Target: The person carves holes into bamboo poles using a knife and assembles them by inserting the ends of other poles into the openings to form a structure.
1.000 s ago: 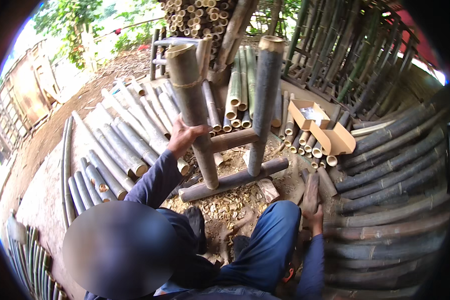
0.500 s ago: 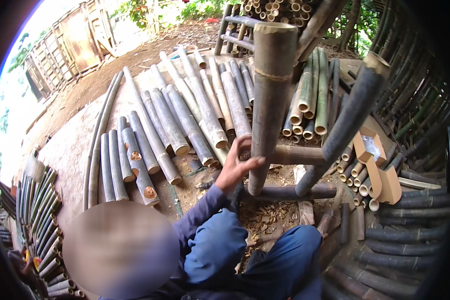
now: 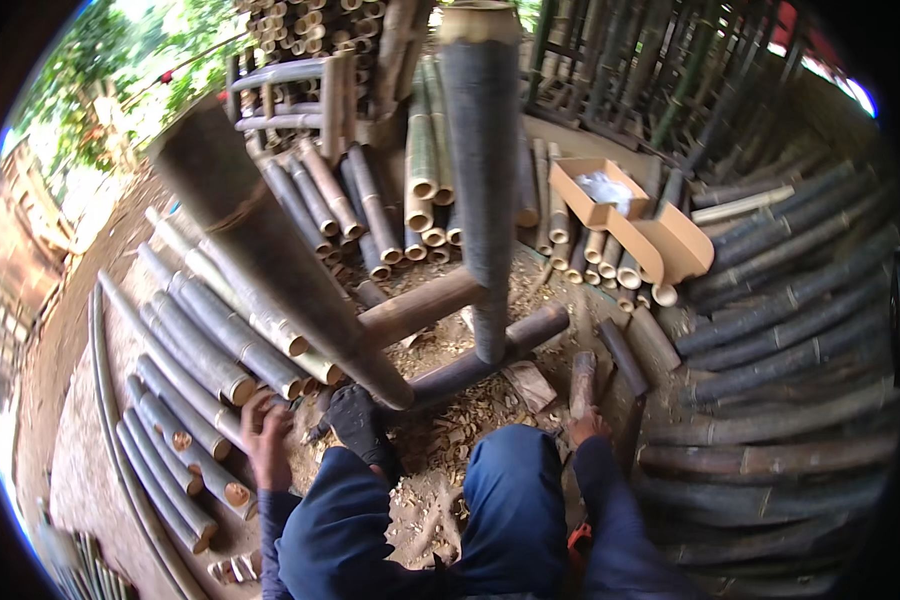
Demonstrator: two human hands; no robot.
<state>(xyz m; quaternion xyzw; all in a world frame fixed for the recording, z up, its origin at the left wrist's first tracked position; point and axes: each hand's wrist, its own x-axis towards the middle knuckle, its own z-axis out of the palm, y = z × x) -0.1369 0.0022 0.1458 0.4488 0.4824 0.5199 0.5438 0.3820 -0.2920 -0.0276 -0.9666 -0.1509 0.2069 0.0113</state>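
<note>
Before me stands a bamboo frame: a dark left upright (image 3: 288, 275), a dark right upright (image 3: 482, 170) and a tan crosspiece (image 3: 422, 308) between them. Their lower ends are by a dark bamboo length (image 3: 530, 335) lying across the ground. My left hand (image 3: 267, 440) is off the frame, fingers apart and bent, with nothing in it, close to the ends of the laid-out bamboo poles. On the right, my right hand (image 3: 589, 426) closes round the near end of a short brown piece of wood (image 3: 582, 375); some fingers are hidden.
Cut bamboo poles (image 3: 200, 360) lie in rows at left, some with holes. An open cardboard box (image 3: 580, 205) holding clear plastic sits on bamboo pieces. Dark bamboo (image 3: 770, 420) is stacked at right. Wood chips (image 3: 450, 440) litter the ground around my dark-covered foot (image 3: 362, 425).
My left hand has let go of the left upright and drawn back. My right hand has come into view on the short piece of wood. The view has turned right, and the frame leans differently.
</note>
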